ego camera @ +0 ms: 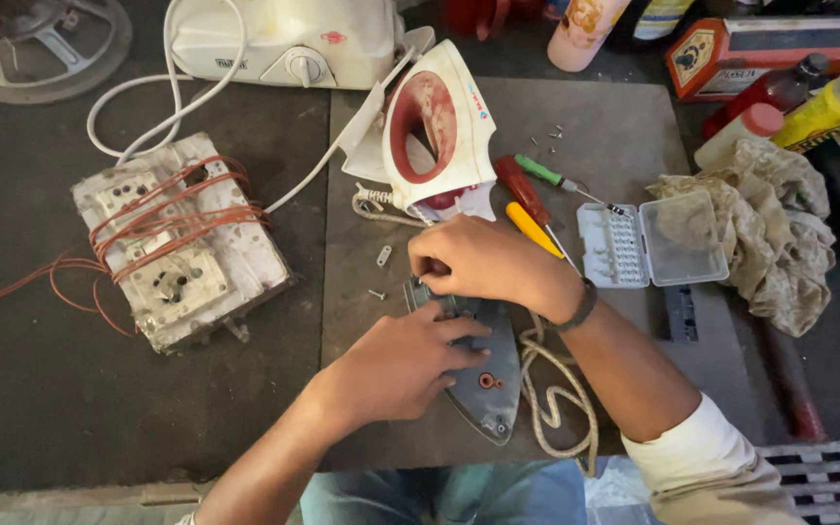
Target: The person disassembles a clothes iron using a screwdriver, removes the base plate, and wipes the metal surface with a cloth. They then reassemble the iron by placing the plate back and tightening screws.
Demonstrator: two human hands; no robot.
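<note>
Grey metal, the soleplate [483,384] lies flat on the dark mat [614,146] at the centre of the desk [41,389], its point toward 6 o'clock. Your left hand [396,365] presses down on its middle, palm flat and fingers spread, so that grip is apart and bearing on the plate rather than clamped round it. Your right hand [473,258] sits at the plate's 12 o'clock end, fingertips pinched together on a small fitting there; what exactly they pinch is hidden under the fingers. A dark band circles that wrist.

At 12 o'clock from your hands the white and red iron shell [439,131] stands tilted, open side toward you, its braided cord [551,399] looping down past the plate's 3 o'clock edge. Just at 1 o'clock from your right hand lie three screwdrivers: red [522,190], yellow [532,228] and green [542,173]. Beyond them at 3 o'clock a clear bit case [653,238] lies open, touching a crumpled rag [780,233]. Loose screws [556,131] are scattered on the mat near 12 o'clock, and a small bracket [383,256] and a screw lie at 9 o'clock from your right hand.

Well off at 9 o'clock sits a battered switch block [182,243] wrapped in copper-coloured wire. A white appliance [284,39] with a dial stands at 11 o'clock.
</note>
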